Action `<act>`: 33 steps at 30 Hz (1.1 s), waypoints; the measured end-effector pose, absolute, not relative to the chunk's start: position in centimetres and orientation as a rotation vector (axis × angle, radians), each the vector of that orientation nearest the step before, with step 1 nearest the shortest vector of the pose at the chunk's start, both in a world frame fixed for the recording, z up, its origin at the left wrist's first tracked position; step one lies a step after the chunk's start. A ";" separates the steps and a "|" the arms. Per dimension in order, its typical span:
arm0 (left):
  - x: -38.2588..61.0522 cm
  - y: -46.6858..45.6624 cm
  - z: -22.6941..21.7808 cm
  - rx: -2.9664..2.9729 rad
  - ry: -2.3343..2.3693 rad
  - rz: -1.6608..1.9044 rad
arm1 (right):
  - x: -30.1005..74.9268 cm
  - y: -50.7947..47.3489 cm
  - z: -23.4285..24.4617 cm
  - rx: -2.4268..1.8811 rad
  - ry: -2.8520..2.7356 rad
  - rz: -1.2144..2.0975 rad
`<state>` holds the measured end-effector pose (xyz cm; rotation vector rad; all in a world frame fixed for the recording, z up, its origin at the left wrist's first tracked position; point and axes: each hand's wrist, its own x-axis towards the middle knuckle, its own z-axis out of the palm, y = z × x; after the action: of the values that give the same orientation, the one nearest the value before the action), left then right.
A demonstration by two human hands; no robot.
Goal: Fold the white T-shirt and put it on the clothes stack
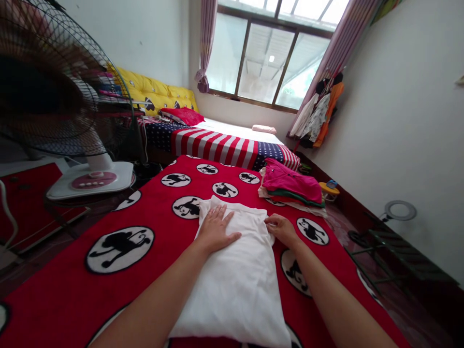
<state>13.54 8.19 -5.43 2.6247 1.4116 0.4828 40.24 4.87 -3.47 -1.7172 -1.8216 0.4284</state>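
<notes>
A white cloth garment (239, 285) lies spread in a long folded strip on a red blanket (152, 203) printed with black monkeys in white circles. My left hand (216, 228) rests flat on its upper left part, fingers spread. At the upper right edge of the garment, my right hand (282, 229) has its fingers bent together on the fabric, pinching it. Beyond my right hand sits a stack of folded clothes (290, 181), with a bright pink piece on top.
An electric fan (94, 176) with blurred blades stands on the left. Behind is a bed (224, 147) with a stars-and-stripes cover and a red pillow (183, 116). Clothes (319, 113) hang on the right wall. A ring light (400, 210) stands near a dark green rack (406, 251).
</notes>
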 end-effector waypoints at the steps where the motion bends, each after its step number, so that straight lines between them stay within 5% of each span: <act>1: 13.5 8.2 -5.4 2.621 1.413 0.483 | 40.3 4.9 -3.3 -1.701 -1.836 0.461; 9: 13.5 8.3 -5.5 2.614 1.416 0.479 | 39.9 5.3 -2.3 -1.539 -1.906 0.737; 26: 13.5 8.3 -5.5 2.620 1.394 0.484 | 37.9 3.5 -2.7 -1.923 -1.518 -0.200; 30: 13.5 8.3 -5.5 2.617 1.381 0.507 | 37.2 1.6 -3.7 -1.680 -2.012 -0.150; 33: 13.5 8.3 -5.4 2.612 1.379 0.514 | 36.7 1.2 -4.5 -2.005 -2.190 -0.046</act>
<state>13.47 8.30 -5.36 2.6121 1.3790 0.5144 36.70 1.24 -4.47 -2.0050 -2.1900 -0.0456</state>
